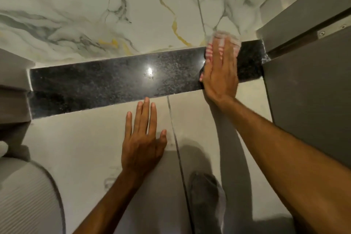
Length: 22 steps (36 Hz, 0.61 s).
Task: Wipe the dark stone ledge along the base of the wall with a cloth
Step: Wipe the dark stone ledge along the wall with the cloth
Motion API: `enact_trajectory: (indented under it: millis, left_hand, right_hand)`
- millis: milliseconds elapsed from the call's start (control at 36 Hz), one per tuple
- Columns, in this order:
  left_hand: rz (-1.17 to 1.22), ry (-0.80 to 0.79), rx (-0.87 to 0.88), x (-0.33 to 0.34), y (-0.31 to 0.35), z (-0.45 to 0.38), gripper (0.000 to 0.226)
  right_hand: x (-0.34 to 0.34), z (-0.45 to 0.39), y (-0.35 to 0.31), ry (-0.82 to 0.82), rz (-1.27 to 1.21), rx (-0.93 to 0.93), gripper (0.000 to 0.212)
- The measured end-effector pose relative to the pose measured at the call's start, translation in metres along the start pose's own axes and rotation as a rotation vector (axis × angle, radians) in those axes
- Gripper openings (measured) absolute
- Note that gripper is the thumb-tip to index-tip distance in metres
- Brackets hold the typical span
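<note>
Dark speckled stone ledge ran along the base of the white marble-veined wall in the head view, polished enough to carry a bright spot of reflected light near its middle. The right hand lay flat on the ledge's right end, fingers straight and together, pressing a red-and-white striped cloth down onto the stone. The cloth showed beyond the fingertips, against the foot of the wall, and at the thumb side of the hand; its far edge was blurred. Just to the right of that hand, the ledge ended at a grey door and its frame.

The left hand rested open, palm down, on the pale floor tile on the near side of the ledge, fingers spread and pointing toward it, the middle fingertip almost at the stone's front edge. It held nothing. A grout line ran just right of its thumb. Below the right forearm stood a foot in a grey sock. Far left of the left hand, a white ribbed object filled the corner.
</note>
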<state>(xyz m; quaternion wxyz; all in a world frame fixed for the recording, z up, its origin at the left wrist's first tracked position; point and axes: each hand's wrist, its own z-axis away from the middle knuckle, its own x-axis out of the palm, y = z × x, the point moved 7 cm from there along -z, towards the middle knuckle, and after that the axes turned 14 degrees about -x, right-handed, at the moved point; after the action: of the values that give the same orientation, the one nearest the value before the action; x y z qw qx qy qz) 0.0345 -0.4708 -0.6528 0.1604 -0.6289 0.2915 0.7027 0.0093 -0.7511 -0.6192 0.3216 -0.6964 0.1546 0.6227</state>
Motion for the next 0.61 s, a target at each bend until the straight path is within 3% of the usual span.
enact_trajectory:
  millis: [111, 222, 361, 500, 611]
  left_hand:
    - [-0.011, -0.021, -0.015, -0.002, 0.0, 0.0, 0.075]
    - [0.001, -0.033, -0.01, -0.004, 0.001, -0.001, 0.075]
    - [0.002, -0.024, -0.009, -0.002, 0.0, 0.0, 0.075]
    - [-0.009, 0.001, -0.075, -0.001, -0.005, 0.0, 0.076]
    - [-0.034, 0.005, -0.118, -0.003, -0.008, 0.0, 0.075]
  right_hand:
    - [0.002, 0.06, -0.009, -0.034, -0.016, -0.141, 0.067]
    - [-0.011, 0.082, 0.025, -0.046, 0.02, 0.003, 0.067]
    - [-0.014, 0.02, 0.043, 0.005, 0.009, 0.19, 0.071]
    - [0.003, -0.021, -0.004, -0.056, 0.048, -0.014, 0.068]
    - [-0.002, 0.049, -0.024, -0.075, -0.025, -0.191, 0.067]
